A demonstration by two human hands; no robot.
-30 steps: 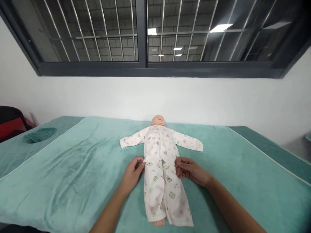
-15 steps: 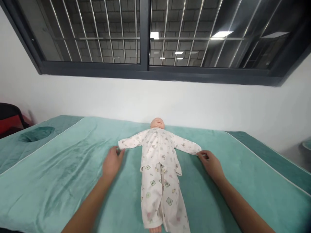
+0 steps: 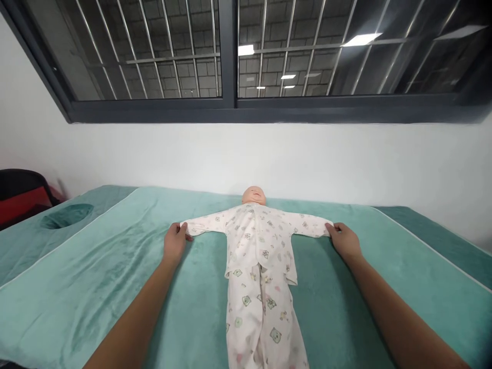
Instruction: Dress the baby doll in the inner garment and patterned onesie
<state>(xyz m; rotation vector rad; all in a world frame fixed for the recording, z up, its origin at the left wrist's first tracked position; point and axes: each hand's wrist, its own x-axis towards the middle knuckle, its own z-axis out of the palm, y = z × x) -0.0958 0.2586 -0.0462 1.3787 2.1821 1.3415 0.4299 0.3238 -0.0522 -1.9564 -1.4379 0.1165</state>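
A baby doll lies on its back, head toward the wall, dressed in a white patterned pajama top and matching pajama pants. Both sleeves stretch out sideways. My left hand pinches the cuff of the sleeve on the left between thumb and fingers. On the other side, my right hand grips the end of the opposite sleeve the same way. The doll's hands do not show beyond the cuffs. The lower ends of the pants run out of the frame.
A green plush cover spreads under the doll, with a round hole at its left end. Behind it stands a white wall with a dark-framed, barred window. A red and black object sits at the far left.
Both hands have moved slightly up and outward, and the sleeves are now pulled straighter and wider. The view has tilted a little, and the doll's foot has left the frame.
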